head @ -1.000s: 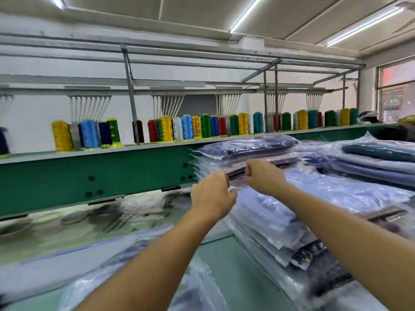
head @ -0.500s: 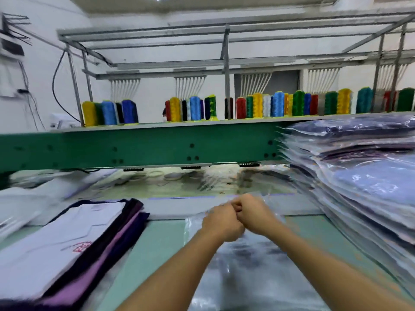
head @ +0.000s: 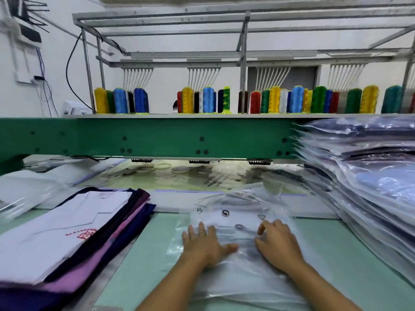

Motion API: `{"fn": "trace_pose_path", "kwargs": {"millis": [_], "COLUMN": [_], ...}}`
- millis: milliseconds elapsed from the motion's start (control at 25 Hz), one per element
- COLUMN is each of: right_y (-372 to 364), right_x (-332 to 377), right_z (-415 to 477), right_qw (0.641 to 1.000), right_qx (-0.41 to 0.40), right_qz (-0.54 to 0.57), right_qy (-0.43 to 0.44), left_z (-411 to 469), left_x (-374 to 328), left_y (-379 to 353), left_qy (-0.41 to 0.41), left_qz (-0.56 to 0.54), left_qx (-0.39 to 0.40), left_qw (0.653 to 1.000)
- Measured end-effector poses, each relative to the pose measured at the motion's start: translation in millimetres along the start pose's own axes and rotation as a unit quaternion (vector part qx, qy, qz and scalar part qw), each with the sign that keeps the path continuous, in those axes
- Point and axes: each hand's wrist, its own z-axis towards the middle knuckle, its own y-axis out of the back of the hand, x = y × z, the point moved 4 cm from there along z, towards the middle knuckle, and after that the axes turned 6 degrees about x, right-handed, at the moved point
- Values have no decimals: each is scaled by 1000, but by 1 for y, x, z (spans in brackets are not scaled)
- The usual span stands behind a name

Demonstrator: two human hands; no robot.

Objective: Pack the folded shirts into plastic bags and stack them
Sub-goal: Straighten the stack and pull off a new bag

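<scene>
Tabletop (head: pixel 143 265), both hands (head: pixel 204 246) (head: pixel 278 245) atop plastic bag (head: pixel 235 217)

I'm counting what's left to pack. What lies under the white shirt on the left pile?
Under the white shirt, edges of navy, pink and purple folded garments stick out. Their number and the pile's middle are covered.

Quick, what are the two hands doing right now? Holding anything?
Left hand: open, pressed flat on the plastic bag.
Right hand: fingers bent on the plastic bag; cannot tell if it pinches it.
</scene>
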Motion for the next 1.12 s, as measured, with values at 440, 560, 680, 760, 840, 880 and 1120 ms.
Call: {"fn": "trace_pose_path", "kwargs": {"millis": [440, 560, 680, 760, 840, 880, 1120], "right_y": [12, 11, 15, 18, 18, 17, 9], "right_x": [-25, -19, -12, -12, -20, -24, -24], "right_z": [5, 4, 4, 5, 7, 8, 4], "right_qw": [930, 888, 858, 827, 806, 811, 862], "right_qx": [-5, 2, -30, -52, -87, -98, -62], "right_qz": [361, 458, 511, 559, 586, 576, 503], "right_qy": [-68, -34, 30, 35, 5, -2, 29], "left_z": [-3, -24, -39, -46, -49, -44, -25], "left_x": [4, -4, -12, -21, -28, -31, -19], "left_y": [26, 37, 45, 44, 38, 34, 17], "left_qy": [-151, -219, -325, -405, -412, -373, -232], "left_qz": [-108, -108, -59, -24, 4, 11, 5], "left_qx": [-360, -480, -571, -562, -515, -462, -258], "left_qw": [914, 842, 751, 720, 751, 805, 938]}}
